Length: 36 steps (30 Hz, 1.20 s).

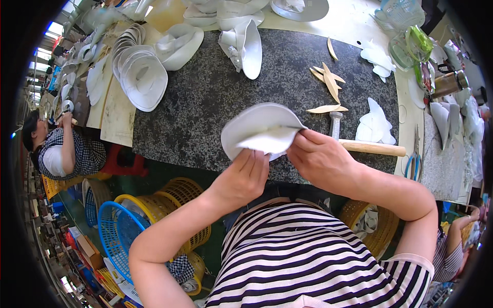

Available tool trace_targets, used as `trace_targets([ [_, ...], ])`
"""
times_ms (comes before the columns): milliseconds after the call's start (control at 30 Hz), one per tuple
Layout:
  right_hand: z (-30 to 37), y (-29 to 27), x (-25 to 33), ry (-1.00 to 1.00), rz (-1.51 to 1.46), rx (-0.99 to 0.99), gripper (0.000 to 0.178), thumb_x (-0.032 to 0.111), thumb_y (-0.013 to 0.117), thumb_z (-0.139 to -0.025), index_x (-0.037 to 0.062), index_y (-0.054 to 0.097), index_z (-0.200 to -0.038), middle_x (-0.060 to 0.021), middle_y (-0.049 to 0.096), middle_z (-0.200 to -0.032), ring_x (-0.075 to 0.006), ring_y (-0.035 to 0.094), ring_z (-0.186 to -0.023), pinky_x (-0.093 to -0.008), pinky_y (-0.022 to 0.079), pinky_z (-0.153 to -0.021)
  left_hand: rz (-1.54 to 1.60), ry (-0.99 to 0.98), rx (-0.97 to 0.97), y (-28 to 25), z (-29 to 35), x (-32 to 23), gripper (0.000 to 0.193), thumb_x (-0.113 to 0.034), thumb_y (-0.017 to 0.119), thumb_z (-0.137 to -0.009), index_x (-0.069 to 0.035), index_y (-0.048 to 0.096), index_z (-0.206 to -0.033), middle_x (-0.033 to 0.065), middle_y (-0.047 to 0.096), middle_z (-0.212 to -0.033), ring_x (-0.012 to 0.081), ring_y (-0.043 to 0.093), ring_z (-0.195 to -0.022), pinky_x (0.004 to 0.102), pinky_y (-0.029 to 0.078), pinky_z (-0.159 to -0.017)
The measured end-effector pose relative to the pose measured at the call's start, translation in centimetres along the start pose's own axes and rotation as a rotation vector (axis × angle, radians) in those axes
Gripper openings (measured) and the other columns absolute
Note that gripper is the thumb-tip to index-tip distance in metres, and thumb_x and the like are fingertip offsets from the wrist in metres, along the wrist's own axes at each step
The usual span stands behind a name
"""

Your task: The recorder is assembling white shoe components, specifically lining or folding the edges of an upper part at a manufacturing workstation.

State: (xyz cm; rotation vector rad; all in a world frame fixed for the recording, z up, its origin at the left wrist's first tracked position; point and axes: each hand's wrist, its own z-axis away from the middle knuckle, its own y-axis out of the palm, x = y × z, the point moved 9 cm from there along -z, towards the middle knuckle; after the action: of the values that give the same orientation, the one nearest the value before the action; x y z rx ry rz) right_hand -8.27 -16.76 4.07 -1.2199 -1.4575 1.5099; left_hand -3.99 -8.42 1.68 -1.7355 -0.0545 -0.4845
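Observation:
Above the near edge of the dark speckled mat [205,97], both my hands hold up a white, bowl-curved sheet piece [262,126] that looks like a shoe upper. My left hand [244,172] pinches its near rim with thumb and fingers. At the piece's right corner, my right hand [321,156] has its fingers closed on the edge. A hammer [372,148] lies just beyond my right wrist. Several tan crescent-shaped strips [328,82] are scattered past the hammer head. To their right rest thin white cut pieces [375,123].
Stacked white curved pieces [144,84] stand at the far left; another [249,49] sits at the mat's back. Blue-handled scissors [414,159] lie at right. Baskets, one blue [105,231], stand below left. A person [64,149] works at the left; another's arm [457,231] shows right.

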Motion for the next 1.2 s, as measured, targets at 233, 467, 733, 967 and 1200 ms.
trace_targets([
  [233,-0.4,0.9,1.4,-0.136,0.175,0.066,0.030,0.024,0.061,-0.081,0.0044,0.077,-0.097,-0.0045,0.068,-0.110,-0.0214,0.053,-0.121,-0.0329,0.035,-0.108,0.029,-0.203,-0.096,-1.3,-1.8,0.6,0.034,-0.012,0.061,-0.084,0.005,0.065,-0.113,0.0136,0.066,-0.091,0.0278,0.066,-0.088,0.0395,0.052,-0.088],
  [467,-0.9,0.4,-1.3,-0.058,-0.162,0.083,0.035,0.016,0.063,-0.078,-0.0031,0.071,-0.106,-0.0095,0.069,-0.109,-0.0230,0.061,-0.112,-0.0352,0.045,-0.102,0.352,-0.371,0.059,-0.7,-2.9,3.1,0.038,-0.006,0.062,-0.080,0.005,0.063,-0.116,0.0154,0.064,-0.100,0.0280,0.065,-0.096,0.0374,0.052,-0.093],
  [733,-1.6,0.2,-2.7,-0.015,-0.283,0.040,0.018,0.013,0.067,-0.076,0.0044,0.068,-0.092,-0.0061,0.069,-0.094,-0.0221,0.065,-0.095,-0.0345,0.048,-0.089,0.247,-0.305,0.005,0.3,-3.9,2.2,0.024,-0.007,0.064,-0.078,0.001,0.065,-0.101,0.0130,0.064,-0.094,0.0266,0.067,-0.092,0.0362,0.055,-0.087],
  [967,-2.0,0.5,-3.6,0.045,-0.339,0.044,0.013,0.012,0.066,-0.077,0.0075,0.068,-0.088,-0.0031,0.070,-0.089,-0.0216,0.067,-0.091,-0.0347,0.049,-0.085,0.354,-0.425,-0.091,0.2,-3.7,4.3,0.014,-0.004,0.065,-0.079,-0.003,0.063,-0.093,0.0098,0.064,-0.085,0.0246,0.068,-0.080,0.0360,0.056,-0.074],
  [1200,-2.4,0.5,-3.3,0.080,-0.289,0.069,0.012,0.013,0.068,-0.074,0.0073,0.066,-0.085,-0.0052,0.068,-0.085,-0.0228,0.067,-0.089,-0.0346,0.049,-0.084,0.417,-0.350,-0.136,-0.1,-2.9,3.6,0.018,-0.004,0.064,-0.080,0.000,0.065,-0.098,0.0157,0.069,-0.097,0.0285,0.070,-0.090,0.0367,0.057,-0.085],
])
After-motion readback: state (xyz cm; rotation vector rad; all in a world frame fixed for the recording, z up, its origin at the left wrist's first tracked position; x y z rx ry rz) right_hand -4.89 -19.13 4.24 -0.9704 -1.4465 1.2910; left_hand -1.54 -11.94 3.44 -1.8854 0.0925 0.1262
